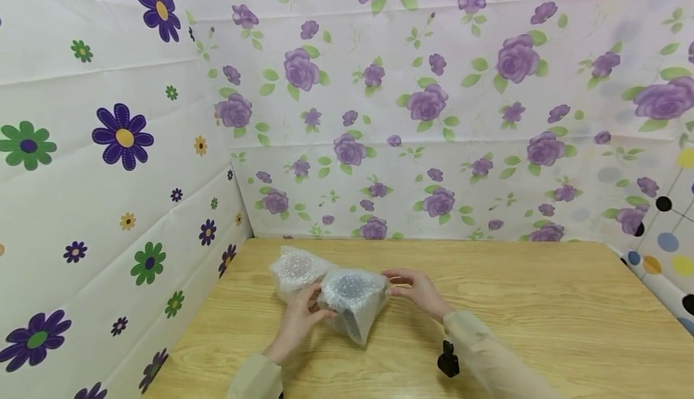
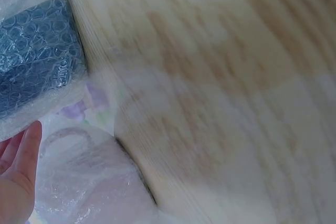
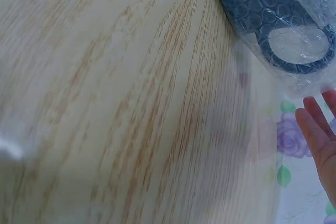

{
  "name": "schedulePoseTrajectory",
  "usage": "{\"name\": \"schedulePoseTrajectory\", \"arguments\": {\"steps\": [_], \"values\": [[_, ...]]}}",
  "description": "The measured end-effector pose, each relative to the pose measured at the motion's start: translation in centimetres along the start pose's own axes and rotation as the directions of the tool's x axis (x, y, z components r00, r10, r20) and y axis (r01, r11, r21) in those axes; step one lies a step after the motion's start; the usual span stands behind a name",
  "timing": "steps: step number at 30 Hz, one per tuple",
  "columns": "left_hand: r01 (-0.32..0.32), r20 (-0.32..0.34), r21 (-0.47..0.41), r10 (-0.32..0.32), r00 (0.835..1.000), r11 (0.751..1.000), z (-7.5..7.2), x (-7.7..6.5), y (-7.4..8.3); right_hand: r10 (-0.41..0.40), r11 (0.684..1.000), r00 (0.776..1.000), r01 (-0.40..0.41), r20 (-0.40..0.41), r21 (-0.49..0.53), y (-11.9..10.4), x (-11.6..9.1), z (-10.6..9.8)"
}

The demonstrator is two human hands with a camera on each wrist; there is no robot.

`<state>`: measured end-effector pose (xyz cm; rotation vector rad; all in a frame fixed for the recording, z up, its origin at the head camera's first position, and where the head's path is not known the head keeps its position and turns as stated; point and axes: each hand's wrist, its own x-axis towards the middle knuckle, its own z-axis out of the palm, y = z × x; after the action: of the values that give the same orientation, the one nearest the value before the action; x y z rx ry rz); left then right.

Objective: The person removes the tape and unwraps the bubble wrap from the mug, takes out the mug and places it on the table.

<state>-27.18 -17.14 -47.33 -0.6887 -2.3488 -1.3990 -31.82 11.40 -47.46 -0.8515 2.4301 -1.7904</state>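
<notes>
A dark mug in bubble wrap point(image 1: 352, 293) sits on the table between the two hands; its looped handle shows through the wrap in the right wrist view. My left hand point(image 1: 297, 319) touches the wrap's left side, thumb toward the front and fingers behind. In the left wrist view, the fingers of the left hand point(image 2: 20, 174) look fairly straight against the wrap. On the other side, my right hand point(image 1: 414, 290) is close to the wrap's right edge with loosely bent fingers. A second wrapped mug, pale pinkish point(image 1: 297, 269), stands just behind and left, its handle visible in the left wrist view.
The wooden table point(image 1: 515, 302) extends widely to the right. Floral sheets stand behind it point(image 1: 401, 176) and along its left side point(image 1: 179, 224). A small black device point(image 1: 448, 360) is beneath the right forearm.
</notes>
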Motion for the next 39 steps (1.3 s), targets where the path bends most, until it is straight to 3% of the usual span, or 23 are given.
{"name": "schedulePoseTrajectory", "arguments": {"steps": [11,19,26,33,39], "values": [[0.014,-0.018,0.000,-0.014,1.000,1.000,0.2,0.1,0.1,0.032,0.999,0.998,-0.030,-0.056,0.023,0.5,0.5,0.7],[0.039,-0.020,0.003,-0.039,0.999,0.999,0.1,0.2,0.3,0.047,0.998,0.997,-0.044,-0.064,0.049,-2.4,0.1,0.8],[0.000,-0.027,-0.065,-0.002,1.000,0.998,-0.1,0.3,3.1,0.020,1.000,0.995,-0.019,-0.100,0.008,0.9,1.0,1.0],[0.018,-0.022,-0.011,-0.018,1.000,1.000,0.7,0.5,0.4,0.003,0.999,0.989,-0.009,-0.148,-0.041,1.0,0.9,1.3],[0.046,-0.006,-0.037,-0.046,0.999,0.998,0.7,0.6,0.3,0.032,0.999,0.981,-0.033,-0.190,-0.005,0.7,0.7,1.4]]}}
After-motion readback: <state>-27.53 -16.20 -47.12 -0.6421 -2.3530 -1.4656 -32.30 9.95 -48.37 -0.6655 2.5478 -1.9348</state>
